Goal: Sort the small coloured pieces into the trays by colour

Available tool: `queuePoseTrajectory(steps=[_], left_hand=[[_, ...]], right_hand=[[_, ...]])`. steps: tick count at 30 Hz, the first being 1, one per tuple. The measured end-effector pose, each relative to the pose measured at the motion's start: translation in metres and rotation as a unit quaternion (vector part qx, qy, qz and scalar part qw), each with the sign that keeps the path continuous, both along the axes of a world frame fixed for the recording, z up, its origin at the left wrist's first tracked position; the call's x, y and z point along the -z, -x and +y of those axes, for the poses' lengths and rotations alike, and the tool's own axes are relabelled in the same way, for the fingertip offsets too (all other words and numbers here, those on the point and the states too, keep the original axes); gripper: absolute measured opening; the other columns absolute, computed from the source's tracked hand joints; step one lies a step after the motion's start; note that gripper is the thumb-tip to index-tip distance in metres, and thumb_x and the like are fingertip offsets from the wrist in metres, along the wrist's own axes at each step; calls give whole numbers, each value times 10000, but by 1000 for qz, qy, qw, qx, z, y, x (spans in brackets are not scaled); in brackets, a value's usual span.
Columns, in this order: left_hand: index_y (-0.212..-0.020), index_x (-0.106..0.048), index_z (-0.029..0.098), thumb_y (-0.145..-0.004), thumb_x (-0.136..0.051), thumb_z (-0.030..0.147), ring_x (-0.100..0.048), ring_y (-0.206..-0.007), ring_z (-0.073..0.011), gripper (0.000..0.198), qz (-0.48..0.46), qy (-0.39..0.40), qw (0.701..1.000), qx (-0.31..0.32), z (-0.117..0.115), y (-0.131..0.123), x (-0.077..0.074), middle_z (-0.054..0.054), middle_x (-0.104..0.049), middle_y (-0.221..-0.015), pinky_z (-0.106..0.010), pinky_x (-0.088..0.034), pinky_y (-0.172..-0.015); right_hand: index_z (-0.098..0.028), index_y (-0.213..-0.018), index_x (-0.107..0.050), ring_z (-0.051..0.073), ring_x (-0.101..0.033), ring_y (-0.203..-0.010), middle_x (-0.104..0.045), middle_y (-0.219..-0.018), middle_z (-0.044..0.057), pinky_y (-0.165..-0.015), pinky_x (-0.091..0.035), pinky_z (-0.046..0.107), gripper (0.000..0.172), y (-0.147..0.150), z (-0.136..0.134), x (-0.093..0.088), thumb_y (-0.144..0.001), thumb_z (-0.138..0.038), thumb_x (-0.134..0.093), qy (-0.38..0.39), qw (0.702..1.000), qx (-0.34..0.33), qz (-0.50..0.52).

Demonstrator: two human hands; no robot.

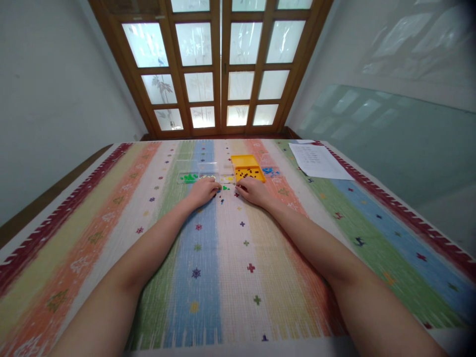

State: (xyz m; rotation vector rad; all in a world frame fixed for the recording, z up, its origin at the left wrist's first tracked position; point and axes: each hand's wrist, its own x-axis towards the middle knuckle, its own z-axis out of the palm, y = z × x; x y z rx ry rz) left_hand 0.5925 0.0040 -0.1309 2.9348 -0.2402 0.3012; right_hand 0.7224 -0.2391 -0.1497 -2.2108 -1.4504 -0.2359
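My left hand [204, 192] rests on the striped tablecloth with its fingers bent together; whatever may be in them is too small to make out. Across a narrow gap, my right hand [251, 190] is curled in a similar pinch, its contents hidden too. Between the hands lie small green pieces [225, 188] and a few tiny dark and blue pieces [222, 201]. Just behind the right hand stands an open yellow box [245, 161] holding small dark pieces [250, 173]. A clear box with green pieces [189, 178] is beyond the left hand, and one with yellow pieces [227, 178] sits between.
Blue pieces [271, 171] lie in a clear box right of the yellow box. Printed paper sheets [320, 161] lie at the table's far right. The patterned tablecloth [238, 287] covers the table. Wooden doors with glass panes [219, 64] stand behind it, and a glass panel [390, 134] is at right.
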Motion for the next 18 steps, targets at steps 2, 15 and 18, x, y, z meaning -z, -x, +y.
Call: queuePoseTrajectory(steps=[2,15,18], left_hand=[[-1087,-808,238,-1003,-539,244,-619,-1021,-260,282,-10,5,1000,-8,4,0,2,-99,-686,-1011,-358,-466,-896],[-1100,-759,210,-1004,-554,277,-595,-1093,-270,237,-92,63,992,-54,15,3,2,-105,-727,-1118,-405,-429,-998],[-1124,-745,204,-999,-533,268,-629,-1042,-257,254,-115,100,978,-144,30,4,0,-95,-748,-1077,-387,-439,-972]], right_hand=[[-220,-952,-719,236,-631,-908,-730,-960,79,-807,-430,336,200,0,0,1,-1039,-309,-562,-3,1000,-2,-4],[-219,-915,-712,237,-630,-898,-717,-925,78,-795,-433,335,221,0,0,0,-1043,-313,-558,-3,1000,-3,-2],[-217,-952,-720,231,-633,-925,-724,-963,76,-828,-447,335,192,4,1,-3,-1041,-292,-567,-8,999,-28,18]])
